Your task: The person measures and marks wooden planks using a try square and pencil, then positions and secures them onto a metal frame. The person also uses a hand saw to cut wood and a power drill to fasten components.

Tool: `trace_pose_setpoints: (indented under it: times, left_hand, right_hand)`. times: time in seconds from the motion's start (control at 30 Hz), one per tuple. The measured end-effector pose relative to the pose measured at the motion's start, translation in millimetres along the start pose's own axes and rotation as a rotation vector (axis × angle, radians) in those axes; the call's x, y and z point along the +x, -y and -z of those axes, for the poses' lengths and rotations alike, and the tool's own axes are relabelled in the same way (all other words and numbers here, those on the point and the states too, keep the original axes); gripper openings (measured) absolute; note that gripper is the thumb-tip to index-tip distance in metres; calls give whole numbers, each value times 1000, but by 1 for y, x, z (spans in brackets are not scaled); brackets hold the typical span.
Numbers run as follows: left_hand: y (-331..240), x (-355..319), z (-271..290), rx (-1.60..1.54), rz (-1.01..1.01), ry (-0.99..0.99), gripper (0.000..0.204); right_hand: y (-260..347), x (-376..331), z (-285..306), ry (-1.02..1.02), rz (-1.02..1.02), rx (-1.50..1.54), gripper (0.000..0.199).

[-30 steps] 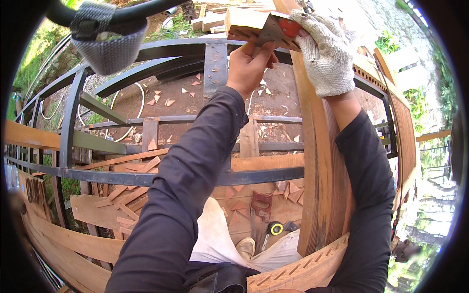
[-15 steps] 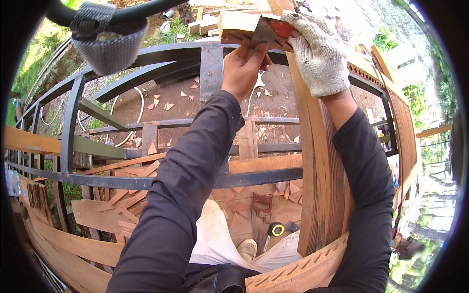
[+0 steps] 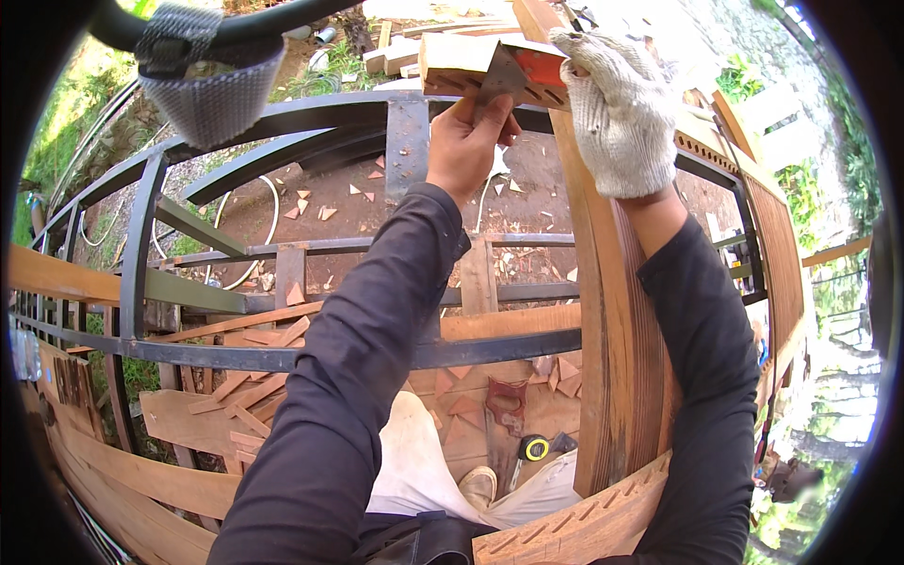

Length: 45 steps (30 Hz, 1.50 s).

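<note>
Left hand (image 3: 468,141) pinches grey plate (image 3: 502,77), thumb pressed on face, fingers closed and curled behind; plate sits against slotted board (image 3: 454,61) beyond frame (image 3: 226,354), seemingly pinned to stay flush; right hand (image 3: 621,118) (in coarse, knitted white glove) bends at plate's red end (image 3: 540,66), grip unclear; frame dark, square-edged metal; beam (image 3: 603,311) long, strongly grained; saw (image 3: 506,403) and round-faced tape (image 3: 533,448) lie near shoe (image 3: 478,485).

Watching remotely, I lose the right end of the notched board (image 3: 457,55) behind the gloved right hand (image 3: 621,122); the left hand (image 3: 469,146) covers part of the metal blade (image 3: 506,73). My lower frame edge crops a slotted plank (image 3: 565,527).
</note>
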<state>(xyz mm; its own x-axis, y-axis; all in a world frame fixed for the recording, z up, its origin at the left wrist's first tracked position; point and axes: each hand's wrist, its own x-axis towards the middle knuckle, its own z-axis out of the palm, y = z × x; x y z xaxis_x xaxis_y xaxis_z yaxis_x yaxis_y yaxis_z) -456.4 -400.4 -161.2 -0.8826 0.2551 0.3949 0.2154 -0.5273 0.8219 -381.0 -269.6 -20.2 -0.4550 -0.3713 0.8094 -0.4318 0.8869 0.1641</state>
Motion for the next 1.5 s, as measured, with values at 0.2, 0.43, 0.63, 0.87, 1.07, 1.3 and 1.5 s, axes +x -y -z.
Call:
trace_pose_setpoints:
  times: [0.2, 0.43, 0.63, 0.87, 1.07, 1.3, 1.5]
  left_hand:
    - [3, -1, -2, -86, -51, -21, 19]
    - [-1, -2, -4, -37, -52, -51, 15]
    - [-1, -3, -2, -14, -92, -41, 16]
    - [2, -1, -3, 46, -83, -61, 17]
    - [3, -1, -3, 38, -68, -71, 20]
    - [-1, -2, -6, 0, -103, -79, 17]
    - [-6, -3, -6, 8, -64, -60, 17]
  right_hand:
    - [37, 5, 12, 219, 56, 205, 43]
    - [31, -7, 1, 374, 177, 4, 48]
    - [30, -6, -7, 384, 181, -22, 45]
    - [30, -4, -9, 367, 157, -54, 40]
    - [30, -4, -14, 359, 234, -89, 37]
    - [37, 4, -10, 304, 228, -181, 37]
    - [40, 16, 0, 177, 165, -133, 31]
